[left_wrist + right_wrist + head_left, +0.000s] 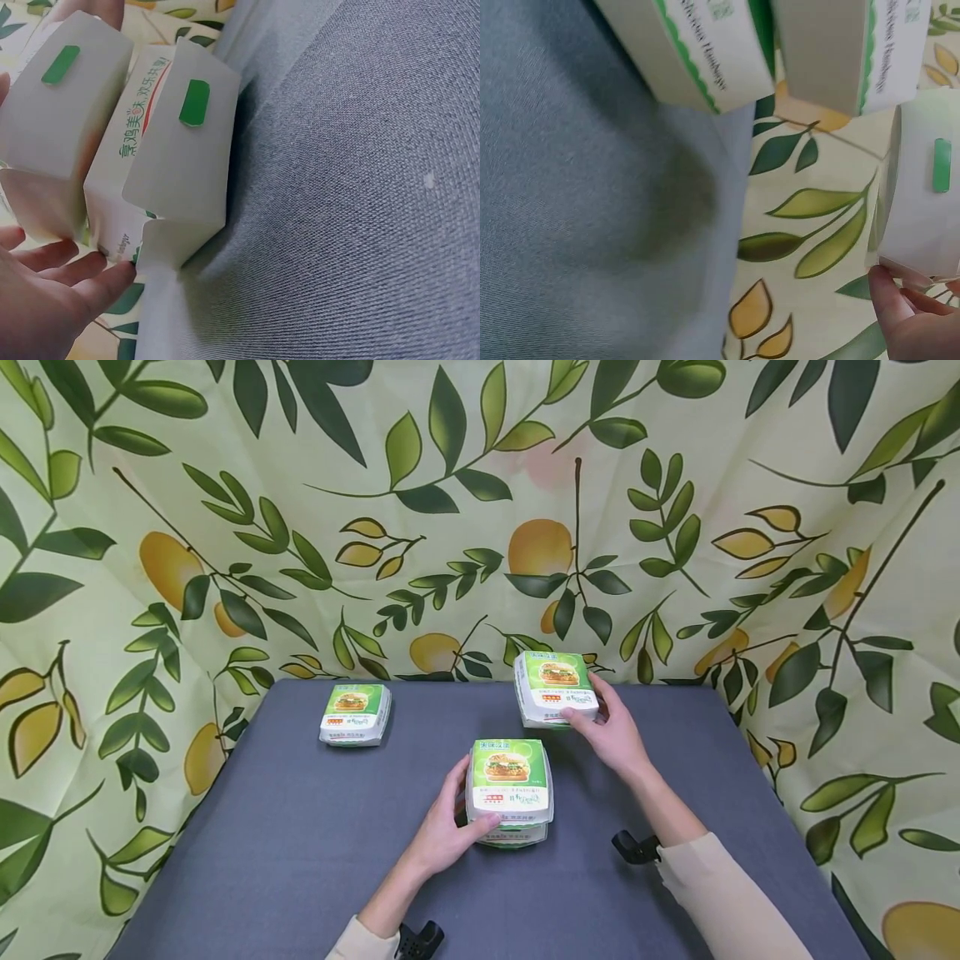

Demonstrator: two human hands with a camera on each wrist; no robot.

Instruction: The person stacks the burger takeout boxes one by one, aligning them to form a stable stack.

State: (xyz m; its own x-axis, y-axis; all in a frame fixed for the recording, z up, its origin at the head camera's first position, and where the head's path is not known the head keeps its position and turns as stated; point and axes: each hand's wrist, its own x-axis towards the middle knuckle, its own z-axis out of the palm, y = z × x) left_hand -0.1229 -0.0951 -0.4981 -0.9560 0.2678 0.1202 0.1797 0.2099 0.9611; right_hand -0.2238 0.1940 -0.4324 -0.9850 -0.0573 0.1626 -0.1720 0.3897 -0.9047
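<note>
Two green-and-white hamburger boxes stand stacked at the middle of the table, the lower box (513,837) mostly hidden from above. My left hand (442,831) grips the upper box (510,777), thumb at its front edge and fingers along its left side. In the left wrist view, fingers (97,289) reach along the sides of the stack. Behind and to the right, my right hand (611,731) holds another hamburger box (557,685) by its right side, thumb at the front. The right wrist view shows this box (922,195) raised off the table.
One more hamburger box (355,714) sits at the back left of the grey cloth-covered table (300,843). A leaf-and-fruit patterned curtain (465,527) hangs right behind the table's back edge and along both sides.
</note>
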